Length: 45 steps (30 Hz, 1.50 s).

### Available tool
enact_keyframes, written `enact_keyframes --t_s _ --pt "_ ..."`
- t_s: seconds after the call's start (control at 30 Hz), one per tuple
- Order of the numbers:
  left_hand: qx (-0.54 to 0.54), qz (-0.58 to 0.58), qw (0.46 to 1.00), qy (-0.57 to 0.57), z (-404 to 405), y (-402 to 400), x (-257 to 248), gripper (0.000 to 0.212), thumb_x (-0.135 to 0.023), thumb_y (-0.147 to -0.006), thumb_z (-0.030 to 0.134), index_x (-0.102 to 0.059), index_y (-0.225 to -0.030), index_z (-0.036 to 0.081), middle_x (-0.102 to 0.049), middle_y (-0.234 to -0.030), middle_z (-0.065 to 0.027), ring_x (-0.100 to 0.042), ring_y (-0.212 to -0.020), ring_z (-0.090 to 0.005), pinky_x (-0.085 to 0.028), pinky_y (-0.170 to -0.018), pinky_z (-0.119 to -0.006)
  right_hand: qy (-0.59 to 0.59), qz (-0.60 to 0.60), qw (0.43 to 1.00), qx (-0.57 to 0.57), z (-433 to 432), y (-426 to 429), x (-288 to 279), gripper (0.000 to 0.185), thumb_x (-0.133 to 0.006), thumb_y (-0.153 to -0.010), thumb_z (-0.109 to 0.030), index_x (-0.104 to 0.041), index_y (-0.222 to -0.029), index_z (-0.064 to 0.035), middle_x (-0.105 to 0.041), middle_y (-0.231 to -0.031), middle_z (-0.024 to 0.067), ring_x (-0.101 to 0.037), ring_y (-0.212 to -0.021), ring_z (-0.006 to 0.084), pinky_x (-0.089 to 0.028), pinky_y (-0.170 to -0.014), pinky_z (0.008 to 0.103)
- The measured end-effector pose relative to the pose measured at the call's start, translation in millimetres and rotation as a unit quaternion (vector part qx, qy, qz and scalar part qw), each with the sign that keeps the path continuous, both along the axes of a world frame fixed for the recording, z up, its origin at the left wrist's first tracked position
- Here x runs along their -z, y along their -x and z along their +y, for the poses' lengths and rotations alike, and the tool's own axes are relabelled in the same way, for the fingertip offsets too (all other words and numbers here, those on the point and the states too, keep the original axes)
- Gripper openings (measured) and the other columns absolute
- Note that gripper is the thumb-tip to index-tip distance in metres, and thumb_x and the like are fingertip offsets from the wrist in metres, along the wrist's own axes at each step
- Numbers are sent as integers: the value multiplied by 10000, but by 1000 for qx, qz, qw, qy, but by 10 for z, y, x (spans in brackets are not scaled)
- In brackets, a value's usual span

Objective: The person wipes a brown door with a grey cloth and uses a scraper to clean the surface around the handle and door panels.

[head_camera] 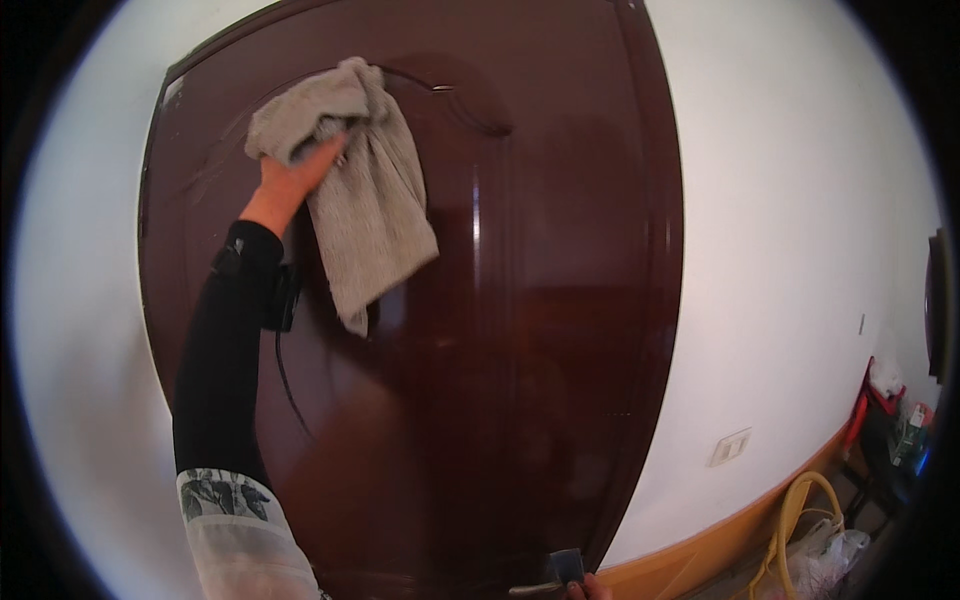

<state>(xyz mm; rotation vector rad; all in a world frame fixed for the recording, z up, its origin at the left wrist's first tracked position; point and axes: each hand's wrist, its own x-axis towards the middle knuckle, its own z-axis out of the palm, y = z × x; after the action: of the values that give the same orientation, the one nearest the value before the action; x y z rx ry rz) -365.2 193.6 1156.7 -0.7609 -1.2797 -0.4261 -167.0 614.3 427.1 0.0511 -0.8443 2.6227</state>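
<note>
My left hand (296,176) grips a grey-beige cloth (375,202) and holds it up against the upper left part of a dark reddish-brown panelled door (570,225). The cloth is bunched at the top, and a long part of it hangs down. It hides most of my fingers. At the bottom edge of the view my right hand (589,589) shows only by its fingertips. They hold a small scraper-like tool with a flat dark blade (567,564); a pale narrow piece lies just left of it.
White wall borders the door on both sides. A wall switch or socket plate (730,448) is low on the right wall, above an orange-brown skirting (660,574). At the lower right are a yellow curved frame or hose (784,525), plastic bags (825,559) and mixed items.
</note>
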Motion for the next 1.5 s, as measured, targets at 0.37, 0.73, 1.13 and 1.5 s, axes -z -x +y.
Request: enact_keyframes --t_s 0.37,0.73,1.13,1.5 --pt "112 -226 941 -227 -1685 538 771 580 -464 -934 438 -452 -1320 5 -500 -1308 -108 -482 -1169 -221 -347 -997 -303 -403 -166 889 138 -156 -118 -553 317 -615 -892 -100 -467 -1172 -92 -530 -792 15 -468 -671 104 -409 -542 247" --pt "72 -282 934 -205 -790 207 668 806 -390 -887 614 -265 -1426 29 -231 -1493 -142 -188 -1390 -263 -140 -1126 -332 -379 -150 912 36 -800 -57 -1475 67 -568 -915 -129 -555 -904 -64 -511 -652 -1 -457 -582 96 -371 -488 252" --pt "-1 57 994 88 -15 97 464 446 -634 -818 347 -552 -1214 160 -528 -1276 -29 -432 -1233 -202 -315 -1047 -384 -244 -274 930 5 -529 6 -552 336 -468 -953 -356 -547 -1206 -150 -602 -884 36 -503 -661 189 -447 -573 364" --pt "68 -174 965 -183 -1291 327 871 529 -492 -927 393 -475 -1293 11 -479 -1336 -122 -427 -1246 -263 -300 -1043 -341 -451 -140 881 26 -663 -85 -1249 195 -528 -930 -147 -557 -1083 -29 -522 -718 34 -418 -599 98 -366 -506 299"
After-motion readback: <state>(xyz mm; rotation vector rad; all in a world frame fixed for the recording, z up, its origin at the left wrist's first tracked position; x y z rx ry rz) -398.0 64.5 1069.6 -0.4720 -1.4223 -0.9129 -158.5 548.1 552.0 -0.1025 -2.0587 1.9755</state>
